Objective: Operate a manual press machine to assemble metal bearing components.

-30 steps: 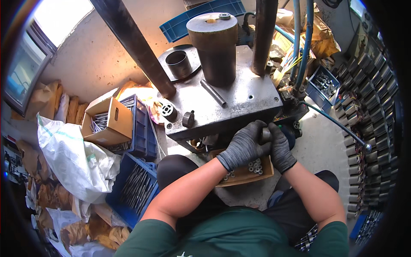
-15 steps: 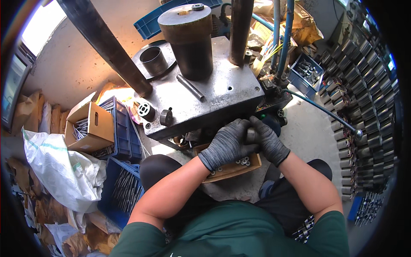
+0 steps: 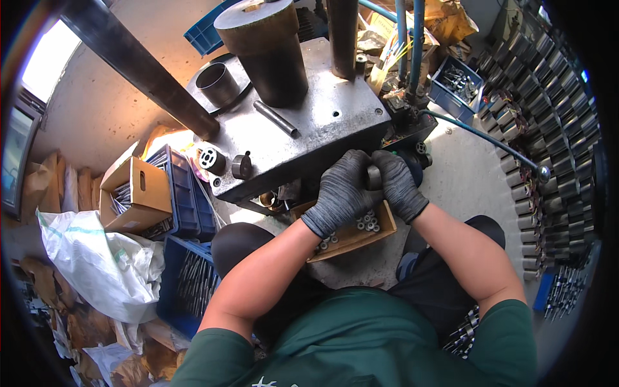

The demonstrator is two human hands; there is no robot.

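Pinching dark metal piece [image 3: 373, 178], apparently cylindrical, in grip of left hand [image 3: 343, 190] and right hand [image 3: 400, 187], near table's [image 3: 335, 132] front edge.

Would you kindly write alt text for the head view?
A person's gloved left hand and right hand hold a short metal cylinder near a tan box of small rings. Behind, a steel block bears a rod and dark cylinder.

A short, dark grey metal cylinder [image 3: 373, 178], partly covered by the grip, is held up between the gloved left hand [image 3: 343, 190] and right hand [image 3: 401, 187], slightly right of the scene's middle.
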